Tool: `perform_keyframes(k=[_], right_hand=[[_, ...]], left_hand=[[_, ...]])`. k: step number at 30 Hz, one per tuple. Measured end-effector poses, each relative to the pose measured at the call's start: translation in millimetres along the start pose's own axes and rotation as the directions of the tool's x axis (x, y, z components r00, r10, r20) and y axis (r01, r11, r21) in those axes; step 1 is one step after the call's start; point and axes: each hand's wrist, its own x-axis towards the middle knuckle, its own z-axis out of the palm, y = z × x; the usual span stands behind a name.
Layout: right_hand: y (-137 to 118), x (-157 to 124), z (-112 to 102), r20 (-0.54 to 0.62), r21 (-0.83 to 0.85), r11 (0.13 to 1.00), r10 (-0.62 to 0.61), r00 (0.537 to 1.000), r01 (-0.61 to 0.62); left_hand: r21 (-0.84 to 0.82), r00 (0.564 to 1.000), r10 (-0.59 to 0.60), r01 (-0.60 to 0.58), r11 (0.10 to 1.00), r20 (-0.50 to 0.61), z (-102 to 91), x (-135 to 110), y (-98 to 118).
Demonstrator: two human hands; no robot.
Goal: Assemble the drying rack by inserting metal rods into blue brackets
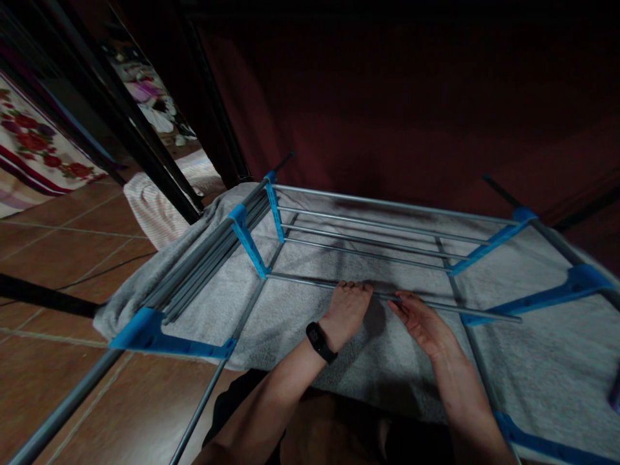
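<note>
A thin grey metal tube (484, 314) lies across a partly assembled rack of tubes and blue plastic brackets. The tube's left end meets a blue bracket (252, 245); its right end passes over another blue bracket (527, 302) and sticks out beyond it. My left hand (349, 309), with a black band on the wrist, has its fingers curled over the middle of the tube. Just to the right, my right hand (421, 321) pinches the same tube between thumb and fingers. Several parallel tubes (378, 224) span the brackets farther back.
Under the rack is a grey blanket (285, 316). Loose grey tubes (208, 258) lie bundled on the left side. Dark metal legs (48, 297) stand at left above the tiled floor (87, 271). A dark red panel (387, 116) rises behind the rack.
</note>
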Motion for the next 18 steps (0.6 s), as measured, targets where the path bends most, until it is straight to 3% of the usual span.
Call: perform_keyframes(k=[3,6,9,12,18], right_hand=[[1,1,-1,-0.002,0.011,1.000,0.012,1.000,-0.012],[3,5,-2,-0.006,0.019,1.000,0.017,1.000,-0.017],[7,8,-1,-0.041,0.022,1.000,0.004,0.999,-0.003],[9,5,5,-0.065,0.046,0.999,-0.005,0.998,0.008],[7,3,19,-0.061,0.079,0.996,-0.027,0.998,0.032]], left_hand=[[-0.046,0.998,0.002,0.001,0.999,0.057,-17.2,-5,-14],[-0.052,0.982,-0.150,0.157,0.986,0.118,-42.3,-18,-43],[0.083,0.874,-0.460,0.453,0.888,0.157,-64.0,-41,-78],[0.128,0.768,-0.624,0.611,0.781,0.142,-75.6,-59,-108],[0.132,0.732,-0.679,0.669,0.732,0.054,-74.3,-53,-135]])
